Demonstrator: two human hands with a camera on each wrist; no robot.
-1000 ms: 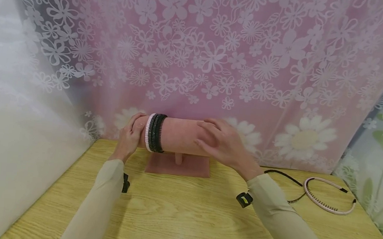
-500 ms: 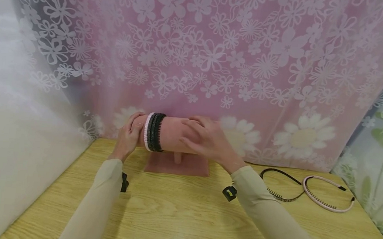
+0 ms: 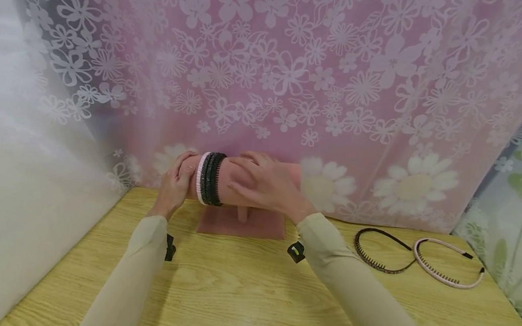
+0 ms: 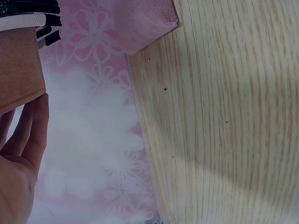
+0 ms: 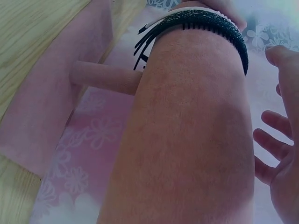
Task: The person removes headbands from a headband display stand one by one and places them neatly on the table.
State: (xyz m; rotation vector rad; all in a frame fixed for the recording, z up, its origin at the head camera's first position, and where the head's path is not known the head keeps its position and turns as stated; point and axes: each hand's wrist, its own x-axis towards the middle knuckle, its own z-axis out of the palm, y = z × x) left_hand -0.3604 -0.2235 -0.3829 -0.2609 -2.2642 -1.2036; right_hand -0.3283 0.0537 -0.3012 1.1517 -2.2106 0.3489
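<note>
A pink padded headband display stand [image 3: 294, 173], a horizontal roll on a post and flat base, stands against the curtain. My left hand [image 3: 174, 183] grips the roll's left end, its fingers behind and its thumb in front. Close beside that hand, a white headband [image 3: 201, 179] and several black headbands [image 3: 213, 180] sit side by side round the roll. My right hand [image 3: 264, 181], its fingers spread and loosely bent, is in front of the roll's middle. In the right wrist view that hand [image 5: 280, 135] holds nothing, and a gap shows between its fingertips and the roll.
On the wooden table [image 3: 229, 287], a black toothed headband [image 3: 374, 264] and a pale pink headband [image 3: 448, 281] lie at the right, their ends overlapping. Behind the stand hangs a pink flowered curtain [image 3: 265, 102]. A white sheet [image 3: 27, 192] covers the left side.
My right hand has moved left along the roll, from its right end towards the black headbands. The black headband on the table has come into full view. My left hand stays in place.
</note>
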